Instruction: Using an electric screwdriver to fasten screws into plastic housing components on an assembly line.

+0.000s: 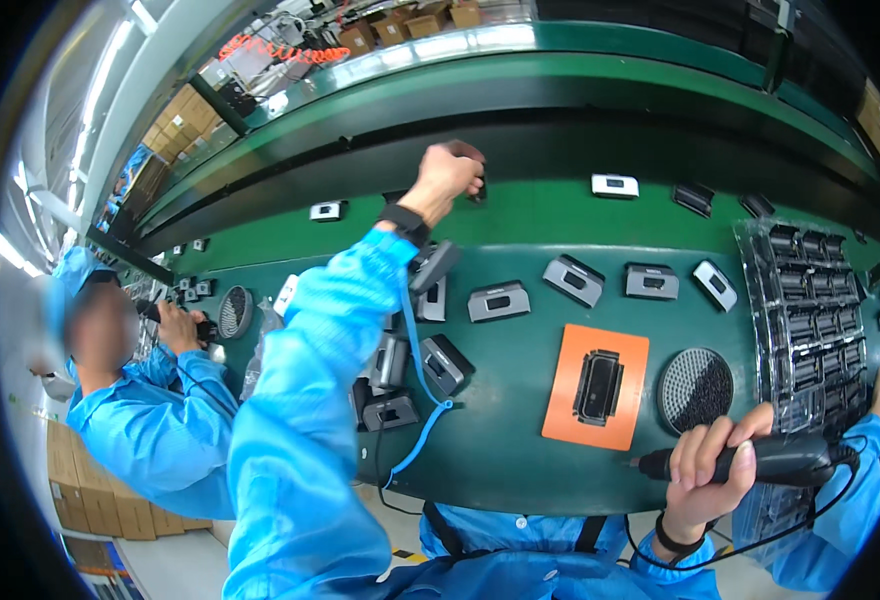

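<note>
My left hand point(447, 172) reaches across to the far green strip, with its fingers closed. A dark thing shows by its fingertips, mostly hidden. In my right hand point(712, 462) is a black corded electric screwdriver point(782, 462), its tip pointing left over the table's near edge. Just beyond that tip lies an orange plate point(570, 412) with a black rectangular housing point(598, 387) on it. Beside the plate, a round grey dish point(697, 365) holds many small black screws. Several grey and black housings point(498, 300) lie below and right of my left arm.
A clear plastic tray point(768, 345) of black parts stands at the right. More housings point(615, 186) sit along the far strip. A coiled blue cord point(428, 435) hangs from my left wrist. A co-worker point(160, 410) works at the left; another person's sleeve point(865, 450) is at the right.
</note>
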`<state>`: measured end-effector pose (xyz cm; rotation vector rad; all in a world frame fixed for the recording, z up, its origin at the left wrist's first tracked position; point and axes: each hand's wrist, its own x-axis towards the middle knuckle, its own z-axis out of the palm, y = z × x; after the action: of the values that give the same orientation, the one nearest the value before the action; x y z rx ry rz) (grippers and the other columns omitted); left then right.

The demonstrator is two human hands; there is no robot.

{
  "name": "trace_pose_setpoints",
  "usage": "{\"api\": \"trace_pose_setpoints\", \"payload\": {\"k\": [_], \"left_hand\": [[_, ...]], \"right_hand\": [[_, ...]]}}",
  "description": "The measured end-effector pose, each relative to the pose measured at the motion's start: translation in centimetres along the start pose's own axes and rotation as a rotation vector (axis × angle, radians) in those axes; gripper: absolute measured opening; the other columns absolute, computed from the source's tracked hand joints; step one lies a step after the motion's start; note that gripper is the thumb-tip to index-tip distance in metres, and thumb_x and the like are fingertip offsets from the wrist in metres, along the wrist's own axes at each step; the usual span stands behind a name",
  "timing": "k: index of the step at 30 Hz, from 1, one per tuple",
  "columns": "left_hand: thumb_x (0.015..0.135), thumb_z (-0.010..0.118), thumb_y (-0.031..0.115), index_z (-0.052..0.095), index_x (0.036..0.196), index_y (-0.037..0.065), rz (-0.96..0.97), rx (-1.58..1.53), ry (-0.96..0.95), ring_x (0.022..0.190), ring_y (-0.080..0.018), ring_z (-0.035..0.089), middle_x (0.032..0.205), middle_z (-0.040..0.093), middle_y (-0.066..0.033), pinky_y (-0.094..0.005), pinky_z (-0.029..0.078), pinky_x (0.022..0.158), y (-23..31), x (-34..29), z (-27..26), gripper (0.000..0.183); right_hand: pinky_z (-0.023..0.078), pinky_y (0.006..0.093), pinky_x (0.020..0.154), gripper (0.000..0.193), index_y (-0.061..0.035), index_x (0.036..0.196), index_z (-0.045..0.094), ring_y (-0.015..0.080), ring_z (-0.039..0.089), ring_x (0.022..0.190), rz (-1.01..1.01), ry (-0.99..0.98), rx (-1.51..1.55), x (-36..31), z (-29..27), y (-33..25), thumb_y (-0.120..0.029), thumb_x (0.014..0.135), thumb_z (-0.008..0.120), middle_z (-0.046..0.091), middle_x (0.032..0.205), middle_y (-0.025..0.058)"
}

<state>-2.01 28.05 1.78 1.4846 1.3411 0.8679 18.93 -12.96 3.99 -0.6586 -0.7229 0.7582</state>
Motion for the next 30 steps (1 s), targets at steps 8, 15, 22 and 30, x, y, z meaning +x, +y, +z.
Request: {"api": "trace_pose_setpoints", "payload": {"k": [8, 15, 22, 30], "left_hand": [[0.097, 0.05, 0.001, 0.059, 0.124, -0.008, -0.274, -0.449, -0.013, 0.08, -0.028, 0.071, 0.088, 0.069, -0.0163, -0.0368, 0.064, 0.065, -1.5, 5.6, 3.2, 0.03], [0.085, 0.063, 0.011, 0.068, 0.112, -0.002, 0.527, 0.604, 0.055, 0.089, -0.0268, 0.074, 0.092, 0.075, -0.019, -0.0382, 0.059, 0.081, 0.1, 5.1, 3.7, 0.03], [0.082, 0.082, 0.033, 0.056, 0.129, -0.005, 0.231, 0.44, -0.215, 0.071, -0.018, 0.065, 0.097, 0.07, -0.0139, -0.0321, 0.055, 0.061, 2.0, 3.3, 16.8, 0.066], [0.082, 0.082, 0.011, 0.055, 0.132, -0.009, 0.12, -0.086, -0.281, 0.064, -0.0088, 0.055, 0.085, 0.068, -0.0077, -0.0252, 0.046, 0.055, 1.9, 1.5, 16.3, 0.061]], "right_hand": [[0.037, 0.0264, 0.035, 0.023, -0.0086, 0.099, 0.033, 0.012, 0.038, 0.037, 0.104, 0.092, -0.014, -1.4, -0.6, 0.0, -0.023, 0.098, 0.051, 0.039, 0.052, 0.0022], [0.038, 0.0278, 0.037, 0.023, -0.0086, 0.1, 0.033, 0.0133, 0.039, 0.038, 0.136, 0.12, 0.038, -0.9, -1.1, -0.1, -0.021, 0.098, 0.052, 0.041, 0.054, 0.0034], [0.04, 0.0297, 0.04, 0.023, -0.0079, 0.101, 0.034, 0.0144, 0.042, 0.041, 0.117, 0.067, 0.095, -1.4, -0.8, -1.0, -0.017, 0.097, 0.055, 0.044, 0.056, 0.0054], [0.041, 0.0319, 0.042, 0.023, -0.0071, 0.102, 0.037, 0.0143, 0.04, 0.043, 0.123, 0.082, 0.145, -2.7, -1.3, -2.3, -0.016, 0.097, 0.057, 0.044, 0.057, 0.0059]]}}
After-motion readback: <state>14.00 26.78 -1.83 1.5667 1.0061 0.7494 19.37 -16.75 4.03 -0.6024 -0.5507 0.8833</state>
